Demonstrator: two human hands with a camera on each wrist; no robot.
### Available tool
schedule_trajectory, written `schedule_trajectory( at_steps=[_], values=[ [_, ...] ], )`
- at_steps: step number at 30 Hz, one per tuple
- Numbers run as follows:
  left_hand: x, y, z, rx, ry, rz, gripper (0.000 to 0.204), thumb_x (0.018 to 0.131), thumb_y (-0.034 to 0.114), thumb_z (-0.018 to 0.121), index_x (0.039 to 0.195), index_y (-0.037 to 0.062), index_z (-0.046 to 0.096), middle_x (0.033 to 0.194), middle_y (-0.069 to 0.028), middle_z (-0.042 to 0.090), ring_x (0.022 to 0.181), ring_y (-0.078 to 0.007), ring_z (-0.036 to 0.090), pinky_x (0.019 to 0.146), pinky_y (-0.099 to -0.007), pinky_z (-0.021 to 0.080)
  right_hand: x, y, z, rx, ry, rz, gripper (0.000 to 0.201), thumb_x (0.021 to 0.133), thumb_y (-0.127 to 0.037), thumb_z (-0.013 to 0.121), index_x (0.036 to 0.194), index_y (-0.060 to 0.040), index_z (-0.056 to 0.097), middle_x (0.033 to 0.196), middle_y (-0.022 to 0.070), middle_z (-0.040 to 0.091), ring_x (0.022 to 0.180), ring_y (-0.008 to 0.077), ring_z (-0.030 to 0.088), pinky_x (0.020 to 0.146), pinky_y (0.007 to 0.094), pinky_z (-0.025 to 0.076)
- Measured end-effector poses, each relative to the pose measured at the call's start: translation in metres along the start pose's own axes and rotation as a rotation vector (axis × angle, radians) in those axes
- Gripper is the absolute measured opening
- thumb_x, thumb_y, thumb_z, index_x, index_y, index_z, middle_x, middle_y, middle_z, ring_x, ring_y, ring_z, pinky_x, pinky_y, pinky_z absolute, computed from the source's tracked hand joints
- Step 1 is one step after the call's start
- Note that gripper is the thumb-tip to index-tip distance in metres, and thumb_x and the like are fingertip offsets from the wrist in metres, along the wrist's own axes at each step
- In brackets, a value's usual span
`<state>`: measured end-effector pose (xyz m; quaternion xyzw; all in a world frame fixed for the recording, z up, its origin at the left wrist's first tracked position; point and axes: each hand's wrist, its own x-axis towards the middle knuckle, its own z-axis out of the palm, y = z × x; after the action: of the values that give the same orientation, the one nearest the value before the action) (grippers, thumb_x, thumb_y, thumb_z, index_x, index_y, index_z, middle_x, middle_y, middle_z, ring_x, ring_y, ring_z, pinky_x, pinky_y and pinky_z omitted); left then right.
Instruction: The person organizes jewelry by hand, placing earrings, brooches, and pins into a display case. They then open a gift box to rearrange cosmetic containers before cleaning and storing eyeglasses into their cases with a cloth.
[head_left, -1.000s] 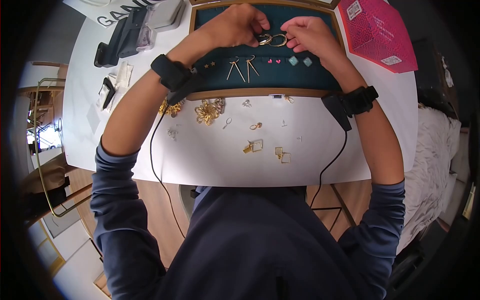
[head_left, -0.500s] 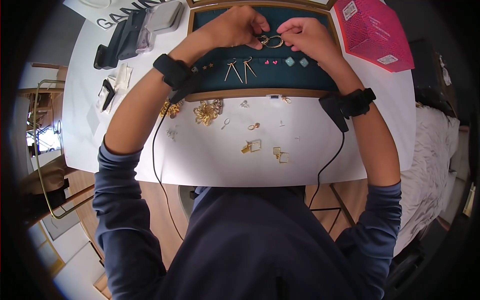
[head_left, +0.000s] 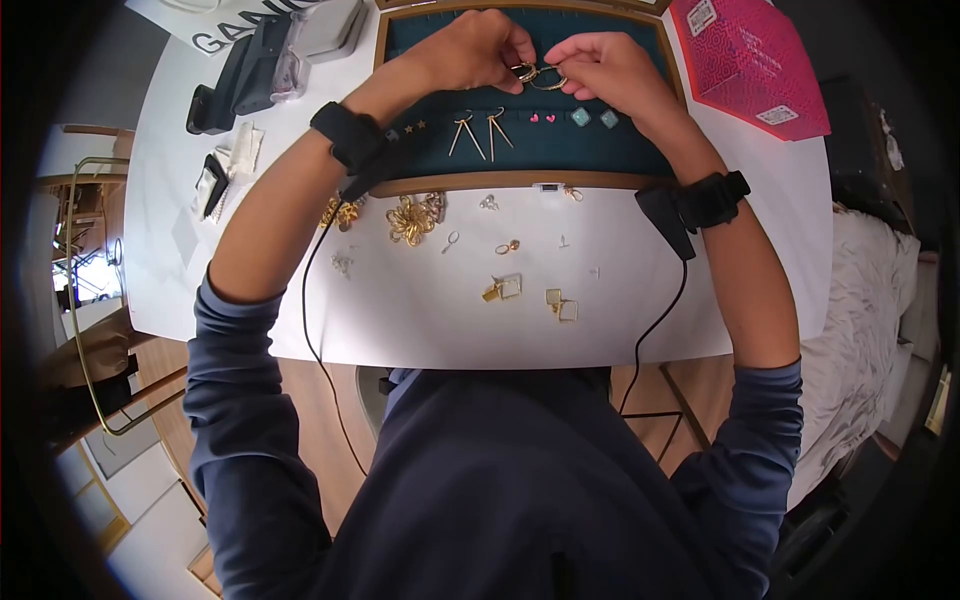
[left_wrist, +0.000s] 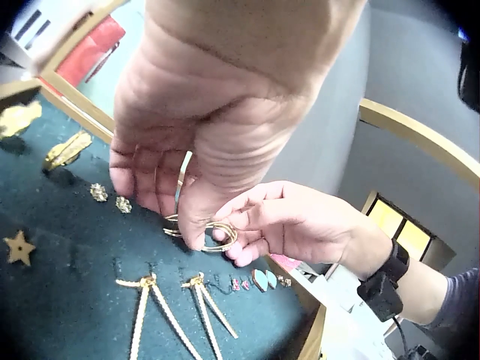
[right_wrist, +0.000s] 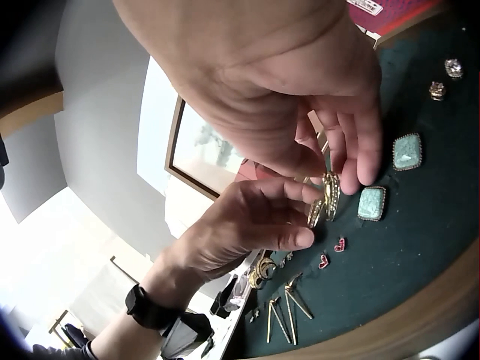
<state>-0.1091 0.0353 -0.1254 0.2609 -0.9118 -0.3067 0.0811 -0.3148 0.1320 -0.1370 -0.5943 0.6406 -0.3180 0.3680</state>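
We read only one piece of lettering: large dark capitals "GAN", cut off by what lies over them, on a white card (head_left: pixel 200 30) at about eleven o'clock on the surface (head_left: pixel 420 310). At about one o'clock, the pink box (head_left: pixel 745 60) carries two white labels with small square codes, too small for us to read. In both wrist views we make out no text.
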Motion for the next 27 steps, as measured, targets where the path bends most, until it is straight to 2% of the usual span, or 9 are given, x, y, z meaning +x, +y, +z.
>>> schedule_trajectory(
  at_steps=[6, 8, 11, 14, 17, 21, 24, 26, 27],
  values=[
    [0.002, -0.006, 0.001, -0.009, -0.008, -0.005, 0.041, 0.076, 0.005, 0.087, 0.114, 0.0007, 0.073, 0.095, -0.0106, 0.077, 0.090, -0.0207, 0.074, 0.085, -0.0325, 0.058, 0.005, 0.009, -0.002, 0.120, -0.091, -0.011, 0.034, 0.091, -0.010, 0.067, 0.121, 0.0039, 0.072, 0.097, 0.0095, 0.074, 0.089, 0.0133, 0.071, 0.083, 0.0260, 0.057],
    [0.002, -0.005, -0.001, -0.042, -0.051, -0.026, 0.042, 0.076, 0.004, 0.086, 0.115, 0.0010, 0.073, 0.095, -0.0105, 0.077, 0.091, -0.0207, 0.074, 0.085, -0.0325, 0.058, 0.006, 0.009, -0.001, 0.119, -0.047, -0.006, 0.035, 0.090, -0.010, 0.068, 0.120, 0.0056, 0.072, 0.097, 0.0106, 0.074, 0.089, 0.0138, 0.071, 0.082, 0.0259, 0.057],
    [0.000, -0.007, -0.001, 0.007, -0.015, 0.013, 0.041, 0.077, 0.002, 0.084, 0.117, 0.0014, 0.072, 0.095, -0.0110, 0.076, 0.090, -0.0204, 0.074, 0.085, -0.0328, 0.058, 0.008, 0.009, -0.001, 0.103, -0.020, -0.009, 0.035, 0.089, -0.011, 0.068, 0.119, 0.0067, 0.072, 0.097, 0.0114, 0.075, 0.089, 0.0140, 0.071, 0.082, 0.0255, 0.057],
    [0.004, -0.030, -0.001, -0.040, 0.021, 0.069, 0.036, 0.081, 0.003, 0.081, 0.116, 0.0011, 0.073, 0.094, -0.0126, 0.076, 0.089, -0.0206, 0.074, 0.085, -0.0331, 0.058, 0.008, 0.007, 0.000, 0.065, -0.039, 0.008, 0.035, 0.089, -0.012, 0.068, 0.119, 0.0062, 0.072, 0.098, 0.0117, 0.075, 0.088, 0.0140, 0.071, 0.082, 0.0250, 0.057],
    [0.000, -0.015, -0.014, -0.174, -0.021, -0.027, 0.030, 0.076, -0.013, 0.060, 0.103, -0.0065, 0.072, 0.082, -0.0099, 0.074, 0.076, -0.0146, 0.070, 0.069, -0.0303, 0.056, 0.008, 0.006, -0.001, 0.072, -0.067, 0.028, 0.035, 0.089, -0.011, 0.067, 0.120, 0.0043, 0.073, 0.099, 0.0110, 0.074, 0.088, 0.0135, 0.071, 0.081, 0.0250, 0.057],
    [-0.002, -0.011, -0.013, -0.212, 0.007, 0.025, 0.024, 0.077, -0.011, 0.062, 0.099, -0.0055, 0.073, 0.080, -0.0098, 0.075, 0.074, -0.0144, 0.069, 0.067, -0.0306, 0.055, 0.007, 0.013, -0.003, 0.135, -0.050, -0.016, 0.034, 0.089, -0.011, 0.067, 0.120, 0.0005, 0.073, 0.101, 0.0090, 0.074, 0.085, 0.0119, 0.070, 0.076, 0.0237, 0.055],
    [-0.002, -0.010, -0.005, -0.203, 0.037, 0.052, 0.018, 0.079, -0.008, 0.066, 0.096, -0.0045, 0.073, 0.078, -0.0109, 0.074, 0.071, -0.0152, 0.069, 0.066, -0.0313, 0.055, 0.005, 0.015, -0.003, 0.052, -0.034, -0.081, 0.032, 0.088, -0.011, 0.069, 0.118, -0.0024, 0.075, 0.099, 0.0056, 0.074, 0.081, 0.0094, 0.067, 0.070, 0.0216, 0.052],
    [-0.002, -0.005, -0.005, -0.123, 0.023, 0.039, 0.015, 0.080, -0.005, 0.069, 0.094, -0.0049, 0.073, 0.077, -0.0133, 0.074, 0.070, -0.0170, 0.070, 0.067, -0.0322, 0.056, 0.006, 0.011, -0.006, 0.007, -0.058, -0.044, 0.032, 0.083, -0.011, 0.070, 0.113, -0.0043, 0.077, 0.091, 0.0057, 0.075, 0.080, 0.0116, 0.070, 0.070, 0.0247, 0.055],
    [-0.002, -0.005, -0.004, -0.075, 0.021, 0.026, 0.018, 0.082, -0.002, 0.071, 0.100, -0.0031, 0.073, 0.082, -0.0134, 0.075, 0.076, -0.0185, 0.071, 0.073, -0.0326, 0.056, 0.007, 0.009, -0.007, -0.015, -0.070, -0.027, 0.032, 0.081, -0.011, 0.071, 0.111, -0.0053, 0.079, 0.087, 0.0057, 0.076, 0.079, 0.0126, 0.071, 0.070, 0.0262, 0.056]
  ],
)
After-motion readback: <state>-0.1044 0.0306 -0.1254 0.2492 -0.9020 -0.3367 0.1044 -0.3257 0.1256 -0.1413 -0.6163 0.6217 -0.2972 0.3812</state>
